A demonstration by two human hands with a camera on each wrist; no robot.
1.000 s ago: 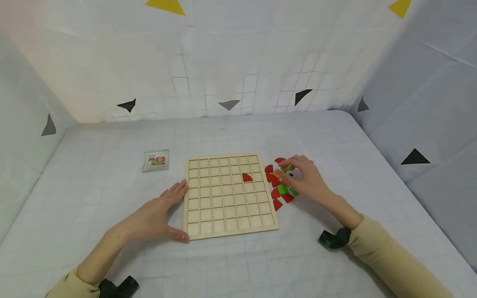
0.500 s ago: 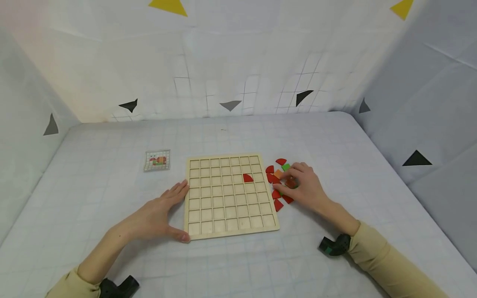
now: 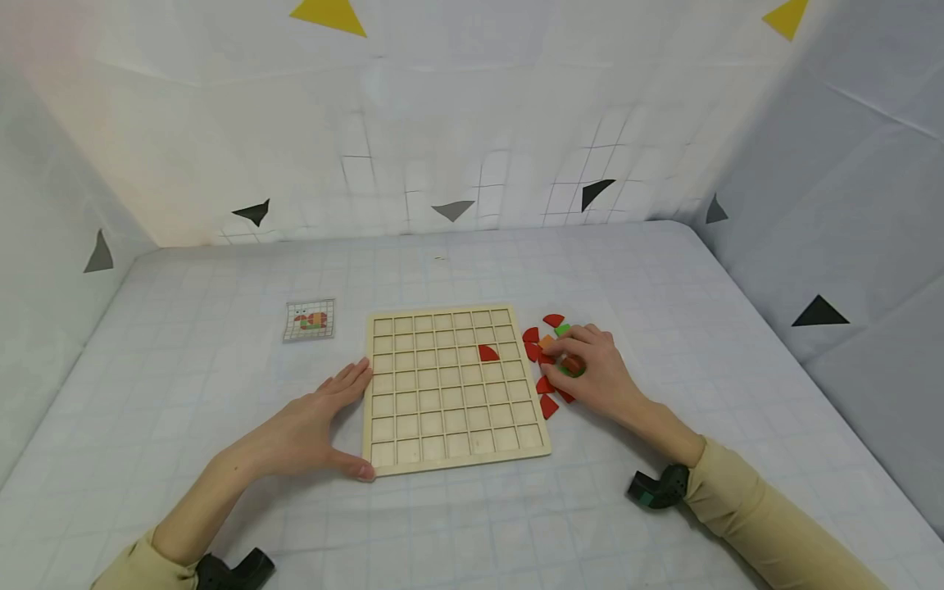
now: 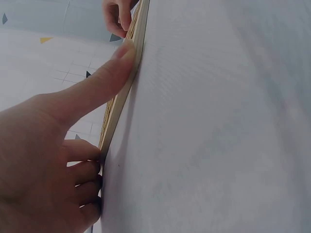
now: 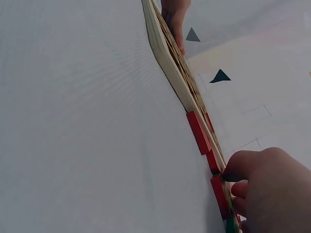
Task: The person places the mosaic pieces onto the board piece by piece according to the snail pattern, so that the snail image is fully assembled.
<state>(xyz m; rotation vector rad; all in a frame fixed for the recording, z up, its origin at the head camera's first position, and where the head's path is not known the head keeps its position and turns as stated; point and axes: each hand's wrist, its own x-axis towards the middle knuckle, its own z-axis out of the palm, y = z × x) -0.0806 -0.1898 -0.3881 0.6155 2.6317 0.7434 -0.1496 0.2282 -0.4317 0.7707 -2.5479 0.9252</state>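
Note:
A pale wooden grid board (image 3: 465, 465) lies on the table, with one red quarter-circle piece (image 3: 487, 353) in a cell toward its upper right. My left hand (image 3: 306, 430) rests along the board's left side, fingers extended to the edge and thumb at the near corner. Beside the right edge, my right hand (image 3: 601, 369) is bent over loose pieces, thumb and index fingertips low among them. Red (image 3: 548, 406), green (image 3: 563, 330) and orange (image 3: 546, 342) pieces show around it; the hand covers others. I cannot tell whether a piece is pinched.
A small picture card (image 3: 310, 319) with a coloured grid drawing lies left of the board's far corner. White cloth (image 3: 472, 524) covers the table, and pale walls rise behind and at both sides. Both wrists carry black camera mounts (image 3: 659, 487).
My right hand has come down and slightly toward me over the pieces, uncovering the far green one. My left hand and the board have stayed put.

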